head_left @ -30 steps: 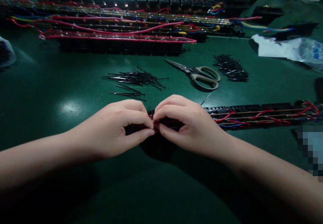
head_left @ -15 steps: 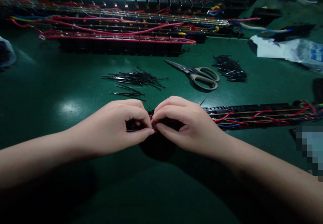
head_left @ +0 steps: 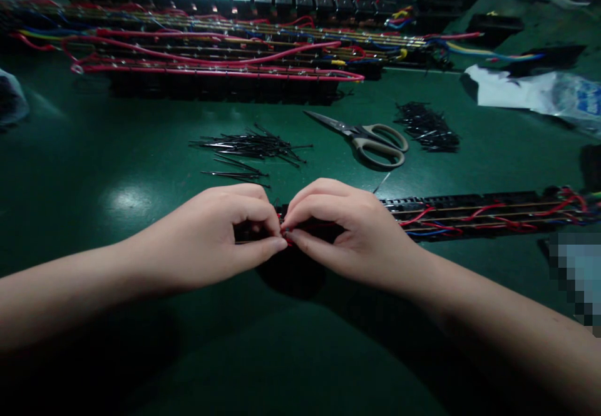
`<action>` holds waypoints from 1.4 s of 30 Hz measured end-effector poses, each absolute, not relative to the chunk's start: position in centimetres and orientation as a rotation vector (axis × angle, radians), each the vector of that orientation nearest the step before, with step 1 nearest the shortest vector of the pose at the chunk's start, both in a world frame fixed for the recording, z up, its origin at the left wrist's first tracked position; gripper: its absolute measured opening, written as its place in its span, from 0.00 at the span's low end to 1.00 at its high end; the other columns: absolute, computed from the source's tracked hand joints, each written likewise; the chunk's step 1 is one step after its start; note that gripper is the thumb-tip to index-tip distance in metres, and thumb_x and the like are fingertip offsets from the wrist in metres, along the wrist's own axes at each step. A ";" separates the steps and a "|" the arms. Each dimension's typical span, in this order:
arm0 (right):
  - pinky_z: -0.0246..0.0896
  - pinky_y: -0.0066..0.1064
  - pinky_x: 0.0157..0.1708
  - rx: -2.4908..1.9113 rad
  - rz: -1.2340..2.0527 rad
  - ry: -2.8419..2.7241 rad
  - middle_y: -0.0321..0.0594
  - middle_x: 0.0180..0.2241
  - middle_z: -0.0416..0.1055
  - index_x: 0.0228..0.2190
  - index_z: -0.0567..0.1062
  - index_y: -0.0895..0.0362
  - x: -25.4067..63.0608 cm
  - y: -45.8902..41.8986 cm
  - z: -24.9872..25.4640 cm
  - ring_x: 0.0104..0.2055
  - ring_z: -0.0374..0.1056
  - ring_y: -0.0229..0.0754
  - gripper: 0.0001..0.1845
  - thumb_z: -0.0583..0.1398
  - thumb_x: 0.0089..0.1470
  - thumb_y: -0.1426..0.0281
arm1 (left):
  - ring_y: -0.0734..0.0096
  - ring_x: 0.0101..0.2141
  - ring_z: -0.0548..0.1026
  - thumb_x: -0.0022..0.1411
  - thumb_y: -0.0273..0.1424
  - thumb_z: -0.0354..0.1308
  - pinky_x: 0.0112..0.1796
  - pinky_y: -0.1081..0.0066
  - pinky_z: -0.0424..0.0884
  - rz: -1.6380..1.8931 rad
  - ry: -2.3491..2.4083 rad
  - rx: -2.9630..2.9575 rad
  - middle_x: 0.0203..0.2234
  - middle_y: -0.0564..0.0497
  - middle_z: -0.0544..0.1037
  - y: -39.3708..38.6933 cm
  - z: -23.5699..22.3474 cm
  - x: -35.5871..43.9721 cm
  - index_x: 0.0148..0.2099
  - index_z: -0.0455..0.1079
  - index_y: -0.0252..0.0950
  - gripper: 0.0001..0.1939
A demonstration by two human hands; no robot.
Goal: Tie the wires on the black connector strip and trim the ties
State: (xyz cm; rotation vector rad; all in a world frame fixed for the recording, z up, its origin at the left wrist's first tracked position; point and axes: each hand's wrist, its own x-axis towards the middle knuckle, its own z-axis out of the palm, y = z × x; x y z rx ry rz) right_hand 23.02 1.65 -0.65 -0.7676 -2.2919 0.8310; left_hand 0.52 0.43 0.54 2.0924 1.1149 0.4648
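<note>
Left hand (head_left: 211,234) and right hand (head_left: 370,234), pinched nearly tip to tip, presumably for fine control, on a hidden part of the wired strip (head_left: 469,217), flat on green table (head_left: 103,147); beyond, black ties (head_left: 248,145) and scissors (head_left: 378,147), apparently placed for easy reach.

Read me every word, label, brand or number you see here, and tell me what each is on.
None can be read.
Clear plastic bag, far right: blue print, too blurred to read.
Scissors: any marking is too small to make out.
Wired strip nearest the camera: no lettering I can make out.
</note>
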 end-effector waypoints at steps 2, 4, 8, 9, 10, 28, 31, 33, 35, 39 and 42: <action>0.69 0.32 0.41 -0.759 0.816 -2.294 0.42 0.36 0.80 0.32 0.79 0.57 23.0 1.7 -0.7 0.41 0.75 0.42 0.05 0.63 0.58 0.78 | 0.79 0.30 0.74 0.64 0.35 0.62 0.31 0.80 0.67 0.466 1.122 2.080 0.29 0.57 0.77 0.4 0.6 0.5 0.32 0.79 0.41 0.08; 0.69 0.32 0.40 -0.757 0.805 -2.298 0.42 0.35 0.79 0.32 0.79 0.57 23.1 1.7 -0.8 0.41 0.75 0.43 0.05 0.64 0.58 0.77 | 0.79 0.29 0.74 0.64 0.35 0.62 0.30 0.80 0.67 0.463 1.126 2.075 0.28 0.57 0.77 0.4 0.6 0.5 0.32 0.79 0.41 0.08; 0.69 0.32 0.40 -0.767 0.790 -2.299 0.41 0.35 0.79 0.31 0.78 0.55 23.0 1.6 -1.0 0.41 0.75 0.43 0.06 0.64 0.59 0.77 | 0.78 0.30 0.74 0.64 0.34 0.61 0.31 0.80 0.67 0.451 1.118 2.093 0.29 0.57 0.77 0.3 0.8 0.4 0.32 0.79 0.40 0.08; 0.68 0.32 0.40 -0.770 0.788 -2.299 0.41 0.35 0.79 0.31 0.78 0.56 23.0 1.6 -1.0 0.41 0.75 0.43 0.06 0.64 0.59 0.77 | 0.78 0.30 0.75 0.64 0.34 0.61 0.31 0.80 0.67 0.452 1.115 2.097 0.29 0.57 0.77 0.3 0.8 0.4 0.32 0.79 0.40 0.08; 0.68 0.32 0.41 -0.775 0.790 -2.300 0.41 0.35 0.79 0.32 0.79 0.56 23.0 1.5 -1.0 0.41 0.75 0.43 0.06 0.63 0.59 0.77 | 0.79 0.30 0.75 0.64 0.34 0.61 0.31 0.80 0.67 0.453 1.113 2.100 0.29 0.57 0.77 0.3 0.8 0.4 0.32 0.79 0.40 0.08; 0.67 0.31 0.41 -0.747 0.789 -2.298 0.43 0.36 0.78 0.32 0.79 0.60 22.7 1.6 -1.3 0.40 0.74 0.42 0.04 0.63 0.60 0.77 | 0.75 0.31 0.76 0.63 0.40 0.61 0.32 0.77 0.70 0.407 1.141 2.089 0.31 0.56 0.79 0.6 0.4 0.0 0.33 0.80 0.43 0.10; 0.67 0.32 0.42 -0.739 0.777 -2.295 0.43 0.36 0.78 0.32 0.79 0.61 22.7 1.5 -1.5 0.41 0.73 0.42 0.05 0.62 0.60 0.77 | 0.74 0.30 0.76 0.62 0.40 0.62 0.31 0.77 0.70 0.427 1.131 2.097 0.29 0.56 0.79 0.7 0.3 -0.1 0.32 0.80 0.43 0.10; 0.66 0.32 0.42 -0.738 0.777 -2.295 0.43 0.36 0.78 0.32 0.79 0.61 22.7 1.5 -1.6 0.41 0.73 0.42 0.05 0.62 0.59 0.77 | 0.74 0.29 0.76 0.61 0.40 0.63 0.30 0.77 0.70 0.454 1.133 2.111 0.29 0.56 0.79 0.8 0.2 -0.1 0.31 0.80 0.44 0.10; 0.66 0.32 0.42 -0.741 0.786 -2.296 0.43 0.36 0.78 0.32 0.78 0.60 22.6 1.5 -1.6 0.41 0.73 0.42 0.05 0.62 0.59 0.78 | 0.74 0.29 0.76 0.60 0.40 0.63 0.30 0.77 0.70 0.474 1.136 2.125 0.28 0.56 0.79 0.8 0.1 -0.1 0.30 0.80 0.44 0.10; 0.66 0.31 0.42 -0.747 0.799 -2.293 0.42 0.36 0.78 0.32 0.78 0.59 22.5 1.5 -1.5 0.41 0.73 0.42 0.05 0.62 0.59 0.78 | 0.74 0.29 0.76 0.61 0.41 0.62 0.30 0.77 0.70 0.466 1.146 2.121 0.29 0.57 0.79 0.7 -0.1 -0.3 0.31 0.80 0.45 0.10; 0.66 0.31 0.42 -0.742 0.805 -2.291 0.42 0.36 0.78 0.32 0.78 0.60 22.5 1.6 -1.5 0.41 0.73 0.42 0.05 0.62 0.59 0.78 | 0.73 0.29 0.76 0.61 0.42 0.62 0.30 0.76 0.69 0.462 1.162 2.115 0.29 0.56 0.78 0.7 -0.1 -0.4 0.31 0.80 0.45 0.10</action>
